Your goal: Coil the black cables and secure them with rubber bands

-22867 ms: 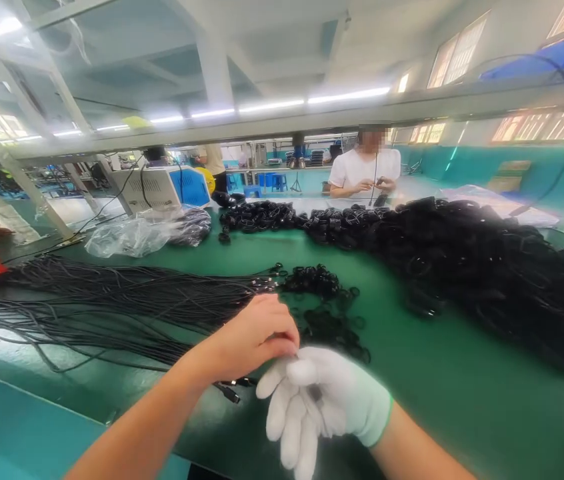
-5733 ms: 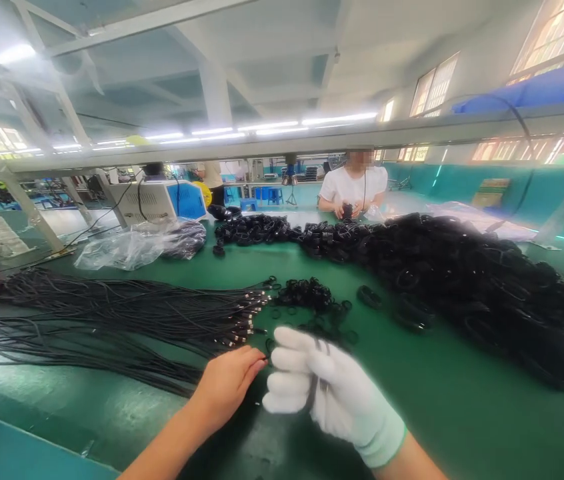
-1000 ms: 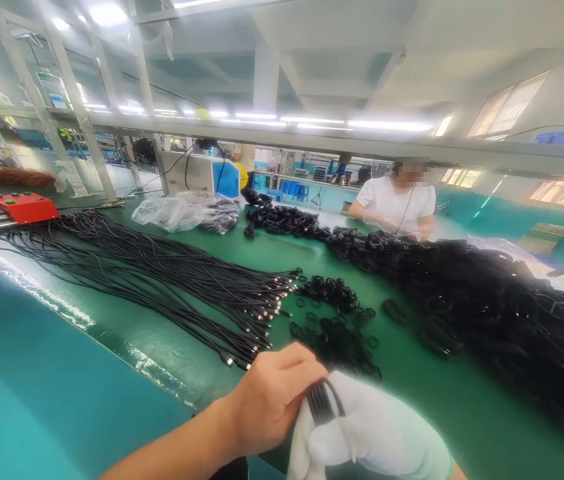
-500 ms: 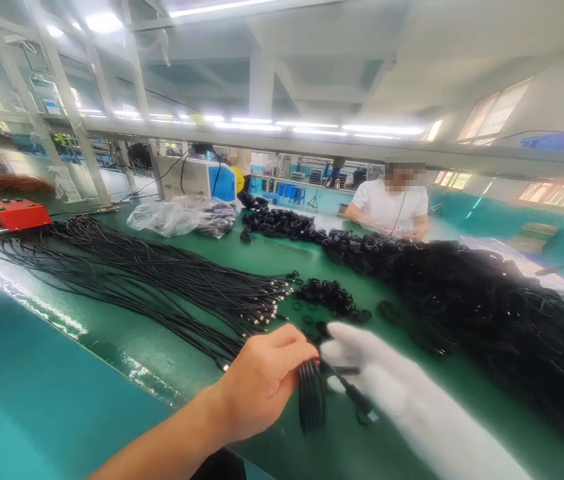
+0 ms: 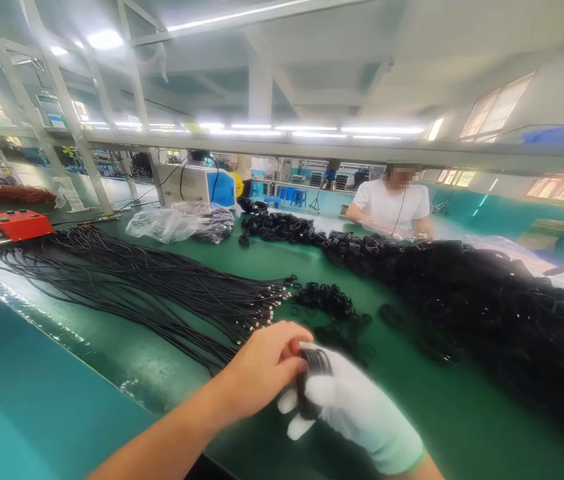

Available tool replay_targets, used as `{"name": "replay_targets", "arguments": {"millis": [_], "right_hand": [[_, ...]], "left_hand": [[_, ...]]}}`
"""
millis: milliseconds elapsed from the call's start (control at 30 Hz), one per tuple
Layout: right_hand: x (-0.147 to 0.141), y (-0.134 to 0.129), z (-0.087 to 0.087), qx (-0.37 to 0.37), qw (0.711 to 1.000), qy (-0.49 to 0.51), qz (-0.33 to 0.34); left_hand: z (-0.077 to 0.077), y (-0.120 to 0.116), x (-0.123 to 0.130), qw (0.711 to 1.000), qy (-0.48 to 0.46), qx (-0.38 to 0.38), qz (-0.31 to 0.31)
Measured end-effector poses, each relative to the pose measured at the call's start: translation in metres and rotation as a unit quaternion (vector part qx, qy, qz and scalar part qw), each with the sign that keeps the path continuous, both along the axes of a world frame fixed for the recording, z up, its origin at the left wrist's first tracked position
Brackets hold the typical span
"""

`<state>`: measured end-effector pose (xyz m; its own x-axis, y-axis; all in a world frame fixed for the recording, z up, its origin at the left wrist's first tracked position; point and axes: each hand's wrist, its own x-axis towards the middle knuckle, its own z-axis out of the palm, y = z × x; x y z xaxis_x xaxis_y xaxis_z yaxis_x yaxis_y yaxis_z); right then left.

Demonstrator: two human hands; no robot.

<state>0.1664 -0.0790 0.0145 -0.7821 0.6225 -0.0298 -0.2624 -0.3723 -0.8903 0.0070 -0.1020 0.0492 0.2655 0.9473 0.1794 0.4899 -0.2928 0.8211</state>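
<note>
Left hand (image 5: 262, 370): your bare fingers bent at the coiled cable (image 5: 316, 361), grip unclear | Right hand (image 5: 357, 407): gloved fingers closed round it | Advice: hold turns even, without squashing.

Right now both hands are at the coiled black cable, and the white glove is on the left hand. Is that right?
No, the head view shows the white glove on the right hand; the left hand is bare. Both hands are at the coiled black cable, as you say.
</note>
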Motion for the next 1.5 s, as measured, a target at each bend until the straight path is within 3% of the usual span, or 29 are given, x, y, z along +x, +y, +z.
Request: {"name": "replay_targets", "arguments": {"millis": [100,233,333,467,633,800,867,1067,1233,1333,1500], "right_hand": [[0.004,0.005,-0.005,-0.028,0.999,0.027,0.019],[0.008,0.009,-0.008,-0.055,0.998,0.009,-0.025],[0.006,0.010,-0.010,-0.056,0.997,-0.008,-0.046],[0.000,0.006,-0.012,-0.028,0.999,-0.001,-0.035],[-0.006,0.000,-0.009,-0.025,0.999,-0.040,-0.026],[-0.009,-0.002,0.002,-0.021,0.995,-0.098,-0.029],[-0.010,-0.002,0.000,-0.027,0.994,-0.100,-0.034],[0.001,0.003,-0.023,-0.126,0.988,0.033,-0.079],[0.024,0.021,-0.018,-0.161,0.960,0.056,-0.224],[0.030,0.028,-0.014,-0.161,0.944,0.032,-0.287],[0.023,0.024,-0.015,-0.138,0.946,-0.005,-0.293]], "left_hand": [[-0.001,0.009,0.003,0.996,-0.043,-0.075,0.010],[-0.004,0.016,0.009,0.997,0.002,-0.052,0.055],[-0.009,0.017,0.011,0.994,-0.015,-0.075,0.073],[-0.016,0.015,0.012,0.986,-0.051,-0.134,0.090],[-0.018,0.014,0.010,0.982,-0.016,-0.156,0.109],[-0.018,0.017,0.008,0.992,0.060,-0.055,0.093],[-0.019,0.019,0.008,0.994,0.047,-0.060,0.072],[-0.024,0.021,-0.014,0.996,0.012,-0.031,0.086],[-0.033,0.028,-0.047,0.980,0.141,-0.015,0.139],[-0.043,0.037,-0.042,0.966,0.235,0.019,0.107],[-0.064,0.050,-0.014,0.970,0.240,0.008,0.040]]}}
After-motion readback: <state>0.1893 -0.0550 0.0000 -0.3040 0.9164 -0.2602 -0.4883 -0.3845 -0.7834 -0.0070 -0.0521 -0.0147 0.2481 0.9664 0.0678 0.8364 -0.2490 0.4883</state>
